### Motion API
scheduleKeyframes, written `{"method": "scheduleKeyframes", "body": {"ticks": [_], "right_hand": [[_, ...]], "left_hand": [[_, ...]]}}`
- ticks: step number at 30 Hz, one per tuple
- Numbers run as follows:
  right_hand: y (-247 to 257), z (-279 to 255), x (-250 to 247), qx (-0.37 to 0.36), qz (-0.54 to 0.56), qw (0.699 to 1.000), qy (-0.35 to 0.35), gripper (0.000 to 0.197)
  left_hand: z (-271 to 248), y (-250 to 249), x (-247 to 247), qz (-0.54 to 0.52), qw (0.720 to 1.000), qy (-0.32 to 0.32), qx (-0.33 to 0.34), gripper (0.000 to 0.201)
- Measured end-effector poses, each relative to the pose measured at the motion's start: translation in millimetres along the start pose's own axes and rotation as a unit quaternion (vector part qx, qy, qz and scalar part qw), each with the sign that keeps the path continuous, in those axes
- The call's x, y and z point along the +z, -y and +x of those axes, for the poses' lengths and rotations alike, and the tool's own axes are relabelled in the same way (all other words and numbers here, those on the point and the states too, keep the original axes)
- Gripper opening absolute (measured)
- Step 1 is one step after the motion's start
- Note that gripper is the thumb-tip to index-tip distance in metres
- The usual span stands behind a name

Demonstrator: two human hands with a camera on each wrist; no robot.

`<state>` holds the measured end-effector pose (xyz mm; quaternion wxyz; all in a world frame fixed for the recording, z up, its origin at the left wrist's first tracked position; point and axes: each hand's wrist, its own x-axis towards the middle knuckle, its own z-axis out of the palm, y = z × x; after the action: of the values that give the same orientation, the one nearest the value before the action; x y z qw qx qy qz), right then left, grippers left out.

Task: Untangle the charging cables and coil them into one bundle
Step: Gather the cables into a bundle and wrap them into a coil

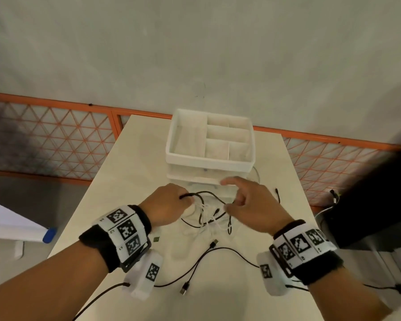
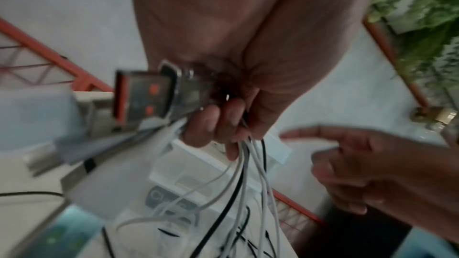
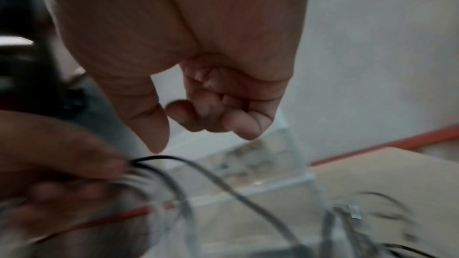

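The left hand is curled tight around a bunch of charging cables, black and white strands gathered in the fist above the table. From the left wrist view several USB plugs stick out past the palm side, one with an orange insert, while the cords drop from under the fingers toward the tabletop. The right hand is just beside it, fingers loosely bent and forefinger stretched forward; in the right wrist view nothing lies between thumb and fingers, so it holds nothing.

The strands sag from the left fist in loops and run toward the right hand, a loose knot of thin black and white cord under both hands. One black cable lies apart on the near part of the table, arching left to right with two plugs free at its ends.

Just beyond the hands stands a white organizer, its divided tray on top of a drawer unit, close to the table's far edge. The table is narrow; its left and right edges lie not far outside each wrist. Most bare surface is nearer the person. An orange lattice fence runs behind the table.
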<state>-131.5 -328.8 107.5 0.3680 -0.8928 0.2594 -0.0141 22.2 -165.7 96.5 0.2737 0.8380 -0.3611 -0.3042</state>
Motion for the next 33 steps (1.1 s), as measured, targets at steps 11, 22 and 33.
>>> {"method": "scheduleKeyframes", "body": {"ticks": [11, 22, 33], "right_hand": [[-1, -8, 61, -0.069, -0.036, 0.997, -0.024, 0.029], [-44, -21, 49, 0.195, 0.307, 0.931, -0.040, 0.029], [-41, -26, 71, 0.176, 0.301, 0.937, -0.021, 0.025]], "left_hand": [[-14, -25, 25, 0.059, 0.975, 0.067, 0.201, 0.013], [-8, 72, 76, 0.113, 0.992, 0.040, -0.034, 0.014], [-16, 76, 163, 0.288, 0.947, 0.114, -0.078, 0.032]]}}
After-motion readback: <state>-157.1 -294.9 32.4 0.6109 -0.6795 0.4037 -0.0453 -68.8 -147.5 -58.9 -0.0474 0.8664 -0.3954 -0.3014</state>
